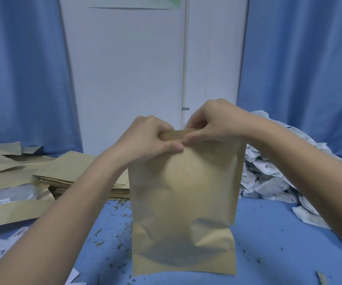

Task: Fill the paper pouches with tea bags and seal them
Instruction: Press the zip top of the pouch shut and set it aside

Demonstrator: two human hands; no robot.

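Note:
A bulging brown paper pouch (183, 204) stands upright on the blue table (268, 243) in the middle of the view. My left hand (149, 138) pinches the left part of its top strip between thumb and curled fingers. My right hand (213, 122) pinches the same strip just to the right, its thumb tip close to the left thumb. The top edge between the hands looks pressed flat. A heap of white tea bags (272, 177) lies to the right of the pouch. What is inside the pouch is hidden.
A stack of flat empty brown pouches (67, 173) lies at the left, with more pouches (5, 210) nearer the left edge. Loose tea crumbs (116, 239) are scattered over the table. Blue curtains (22, 68) and a white door (129, 68) stand behind.

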